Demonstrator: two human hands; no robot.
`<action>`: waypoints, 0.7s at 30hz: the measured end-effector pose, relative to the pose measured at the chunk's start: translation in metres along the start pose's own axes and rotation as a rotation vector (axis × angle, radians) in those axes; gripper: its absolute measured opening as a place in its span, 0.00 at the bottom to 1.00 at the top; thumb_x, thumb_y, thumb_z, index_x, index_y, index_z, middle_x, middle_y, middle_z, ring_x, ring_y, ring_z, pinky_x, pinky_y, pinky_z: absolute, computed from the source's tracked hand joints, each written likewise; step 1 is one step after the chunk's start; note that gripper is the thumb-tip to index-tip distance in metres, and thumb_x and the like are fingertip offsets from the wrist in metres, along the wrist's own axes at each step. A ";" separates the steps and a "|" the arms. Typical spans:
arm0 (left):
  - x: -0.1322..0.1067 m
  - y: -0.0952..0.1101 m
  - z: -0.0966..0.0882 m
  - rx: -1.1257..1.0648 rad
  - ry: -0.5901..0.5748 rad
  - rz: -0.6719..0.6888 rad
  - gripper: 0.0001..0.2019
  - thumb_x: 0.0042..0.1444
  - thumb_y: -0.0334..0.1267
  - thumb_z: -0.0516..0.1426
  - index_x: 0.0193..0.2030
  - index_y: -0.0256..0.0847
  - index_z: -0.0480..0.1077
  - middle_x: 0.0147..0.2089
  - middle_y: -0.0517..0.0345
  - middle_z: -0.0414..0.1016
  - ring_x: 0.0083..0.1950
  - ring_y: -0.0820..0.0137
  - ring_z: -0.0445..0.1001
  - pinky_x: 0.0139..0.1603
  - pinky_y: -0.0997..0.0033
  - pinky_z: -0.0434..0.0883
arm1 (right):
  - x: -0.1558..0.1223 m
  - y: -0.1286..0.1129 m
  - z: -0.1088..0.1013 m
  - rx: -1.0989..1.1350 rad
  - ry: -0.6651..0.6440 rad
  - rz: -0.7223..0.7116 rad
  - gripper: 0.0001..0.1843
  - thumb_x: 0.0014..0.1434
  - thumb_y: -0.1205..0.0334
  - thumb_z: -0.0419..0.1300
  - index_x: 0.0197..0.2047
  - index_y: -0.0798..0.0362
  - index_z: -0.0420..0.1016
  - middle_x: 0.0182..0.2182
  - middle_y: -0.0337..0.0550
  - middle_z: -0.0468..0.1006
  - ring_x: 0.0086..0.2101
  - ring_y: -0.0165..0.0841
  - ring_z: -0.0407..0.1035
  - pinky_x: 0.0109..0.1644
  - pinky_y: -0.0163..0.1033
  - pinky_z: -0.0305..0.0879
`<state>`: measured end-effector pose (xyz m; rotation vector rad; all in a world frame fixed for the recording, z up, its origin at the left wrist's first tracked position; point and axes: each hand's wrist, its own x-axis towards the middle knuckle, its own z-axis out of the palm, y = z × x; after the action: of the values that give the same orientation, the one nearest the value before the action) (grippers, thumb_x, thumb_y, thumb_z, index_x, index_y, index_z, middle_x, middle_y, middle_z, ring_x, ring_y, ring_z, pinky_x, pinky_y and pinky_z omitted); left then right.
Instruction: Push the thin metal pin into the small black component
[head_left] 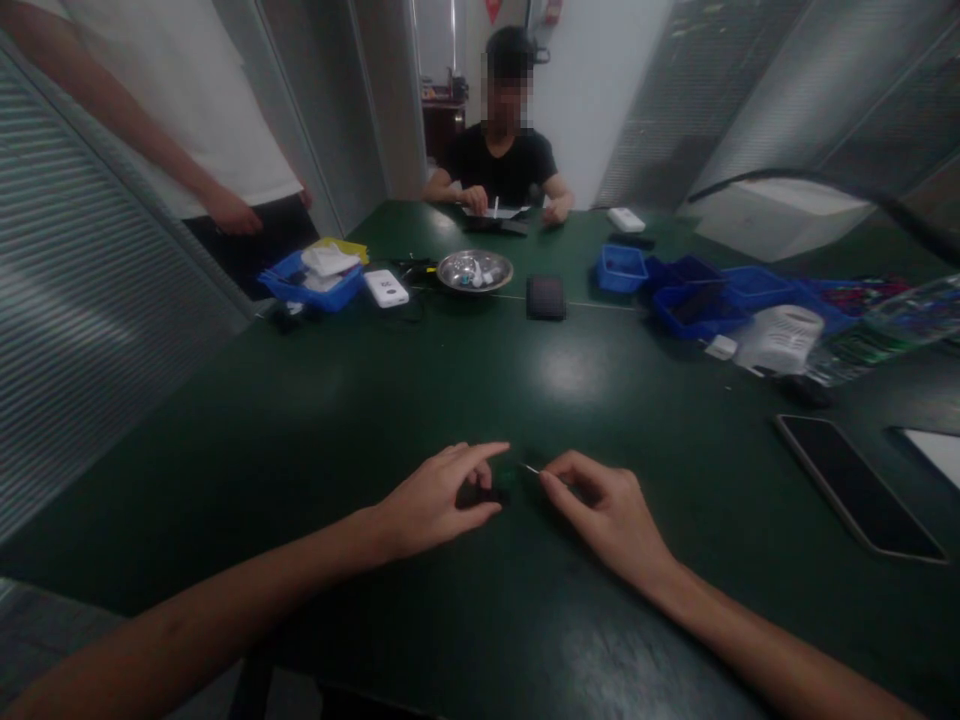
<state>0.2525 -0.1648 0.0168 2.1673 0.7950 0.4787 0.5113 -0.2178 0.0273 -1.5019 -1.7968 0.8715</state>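
Note:
My left hand (439, 495) rests on the dark green table (375, 400) near its front edge, thumb and fingers pinched on a small black object (487, 494). My right hand (600, 505) sits just to the right of it, fingers closed on a thin metal pin-like tool (531, 468) whose tip points left toward the black object. The two hands are a few centimetres apart. What the small black object is I cannot make out.
A phone (855, 485) lies face up at the right. Farther back stand blue bins (701, 290), a metal dish (474, 270), a black square (546, 297), a white device (385, 288) and a white roll (780, 338). One person sits at the far end; another stands at the left.

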 end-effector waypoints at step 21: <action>-0.032 -0.117 -0.144 0.615 0.203 -0.142 0.18 0.68 0.46 0.55 0.60 0.44 0.73 0.61 0.48 0.75 0.64 0.56 0.70 0.64 0.51 0.64 | 0.000 0.001 -0.004 0.053 0.045 0.028 0.18 0.68 0.48 0.58 0.36 0.52 0.79 0.26 0.39 0.77 0.27 0.32 0.70 0.31 0.36 0.63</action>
<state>0.1037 -0.0502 0.0164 2.6162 1.3358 0.4209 0.5156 -0.2167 0.0287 -1.5047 -1.7114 0.8845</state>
